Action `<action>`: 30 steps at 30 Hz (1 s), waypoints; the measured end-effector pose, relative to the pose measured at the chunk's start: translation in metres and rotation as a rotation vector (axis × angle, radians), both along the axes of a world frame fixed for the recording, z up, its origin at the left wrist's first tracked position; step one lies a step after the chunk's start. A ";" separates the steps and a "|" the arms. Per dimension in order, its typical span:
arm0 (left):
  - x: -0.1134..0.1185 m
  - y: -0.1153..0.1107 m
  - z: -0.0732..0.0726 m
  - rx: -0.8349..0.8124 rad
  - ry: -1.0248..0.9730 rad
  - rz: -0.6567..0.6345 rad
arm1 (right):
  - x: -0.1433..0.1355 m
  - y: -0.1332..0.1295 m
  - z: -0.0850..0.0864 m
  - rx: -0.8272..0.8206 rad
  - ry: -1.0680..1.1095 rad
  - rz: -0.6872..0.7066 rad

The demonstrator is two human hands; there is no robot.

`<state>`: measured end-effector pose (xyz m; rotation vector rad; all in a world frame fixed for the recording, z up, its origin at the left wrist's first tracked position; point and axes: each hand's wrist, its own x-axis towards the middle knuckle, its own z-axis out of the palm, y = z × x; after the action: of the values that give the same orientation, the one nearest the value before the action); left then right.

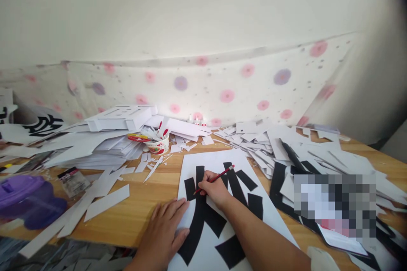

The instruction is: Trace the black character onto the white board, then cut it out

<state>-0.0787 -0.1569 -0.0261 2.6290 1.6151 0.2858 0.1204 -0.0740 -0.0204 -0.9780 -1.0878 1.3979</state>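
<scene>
Carefully tracing with pencil (215, 178) pinched in right fingers (212, 185), left hand (165, 228) spread flat, risking sheet (210, 165) slipping on counter (140, 207).

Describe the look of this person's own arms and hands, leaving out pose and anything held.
Both hands are bare: no gloves, rings or watch visible on the left hand or the right hand. The right forearm shows no sleeve as far as the frame edge. No markings or bandages can be seen.

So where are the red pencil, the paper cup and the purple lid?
red pencil (215, 178), head view, middle of its shaft.
paper cup (158, 147), head view, its printed side wall.
purple lid (22, 192), head view, its domed top.
</scene>
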 end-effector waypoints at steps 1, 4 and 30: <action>-0.002 0.001 -0.001 0.017 -0.030 -0.013 | 0.000 0.000 0.000 0.000 0.002 0.001; -0.007 0.006 -0.004 0.084 -0.141 -0.001 | 0.000 0.000 0.001 0.002 0.004 0.003; -0.015 0.000 -0.013 0.181 0.114 -0.048 | -0.004 0.007 0.001 -0.026 -0.032 0.019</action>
<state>-0.0941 -0.1571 -0.0391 2.8631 1.6271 0.2987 0.1169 -0.0674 -0.0194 -1.0135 -1.1078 1.4192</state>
